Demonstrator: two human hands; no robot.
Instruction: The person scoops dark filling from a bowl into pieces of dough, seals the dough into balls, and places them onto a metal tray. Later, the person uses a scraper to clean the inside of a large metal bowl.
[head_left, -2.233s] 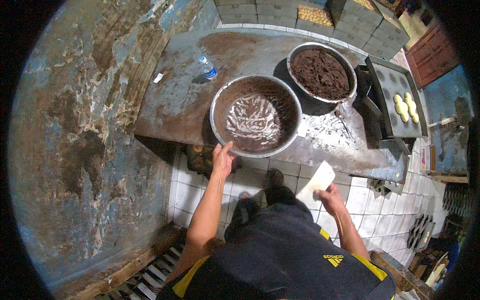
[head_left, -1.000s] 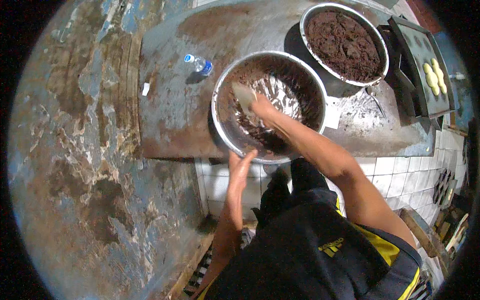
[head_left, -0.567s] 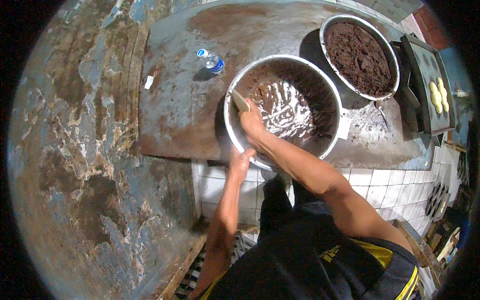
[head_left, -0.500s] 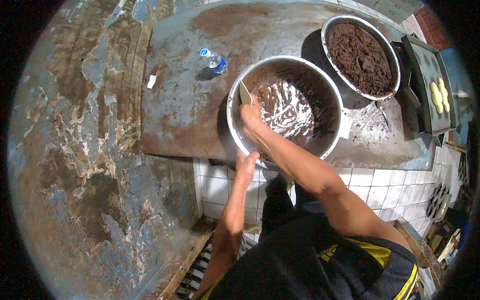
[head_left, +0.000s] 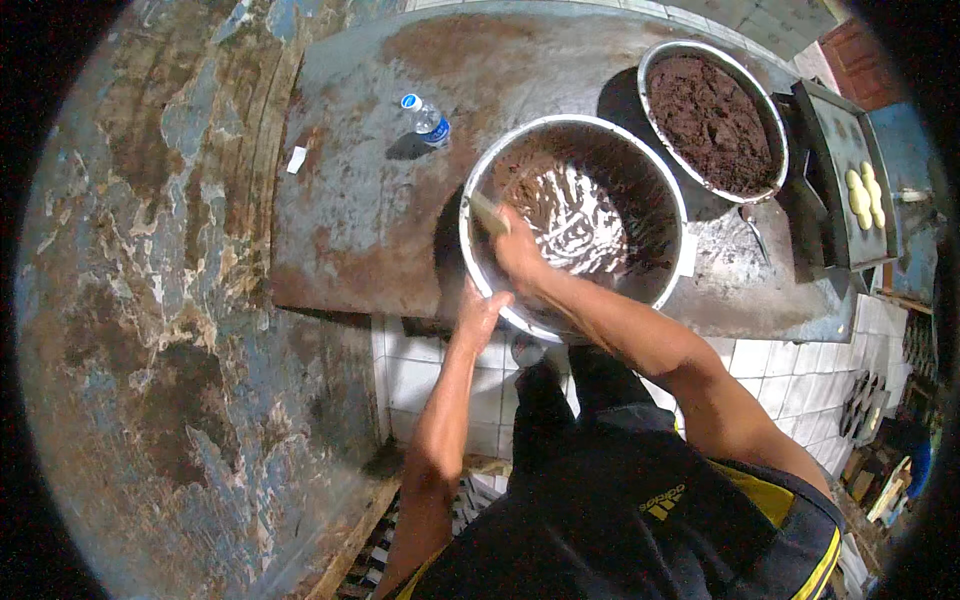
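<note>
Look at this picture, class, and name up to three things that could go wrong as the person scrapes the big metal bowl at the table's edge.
1. The big metal bowl sits at the table edge, steadied only by the left hand on its rim; hard scraping might tip it off.
2. The right hand pushes a flat scraper against the bowl's wall; it could slip and fling dark mixture out.
3. The small plastic bottle lies close by and might get knocked.

Shiny silver bowl (head_left: 672,215) with dark brown smears inside. Second silver bowl (head_left: 762,110) full of dark brown paste. Rusty brown and grey table (head_left: 370,200). Clear bottle (head_left: 430,122), blue cap. Pale yellow lumps (head_left: 862,197) on black tray (head_left: 835,135).
</note>
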